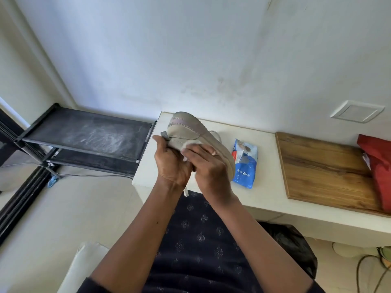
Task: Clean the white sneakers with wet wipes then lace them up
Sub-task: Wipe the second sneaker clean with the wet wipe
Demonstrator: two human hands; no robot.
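Head view: the sneaker (190, 130) is held in the air above the left end of the white counter (264, 187), clear of its surface as far as can be seen. It is turned on its side. The long axis runs from upper left to lower right in the view. The heel, with its grey pull tab (164, 135), points left. The toe points right and toward the person, partly hidden behind the right hand (209, 168).

The left hand (171, 163) grips the heel end, fingers curled under it and thumb by the pull tab. The right hand lies across the side of the upper with its fingers extended, pressing the wet wipe (189, 145) flat against the material. Whether the thumb also pinches the wipe cannot be told. A white lace end (186, 192) hangs below the hands.

Step in hand, as judged: cleaning of this shoe; lacing is not yet begun. The next move calls for steady heel support and for rotating the shoe to bring an unwiped face under the wipe.

The pack of wipes (245, 163) lies on the counter just beside the shoe. A wooden board (321, 166) and a red bag (378, 166) lie further right. A black shoe rack (88, 134) stands to the left.
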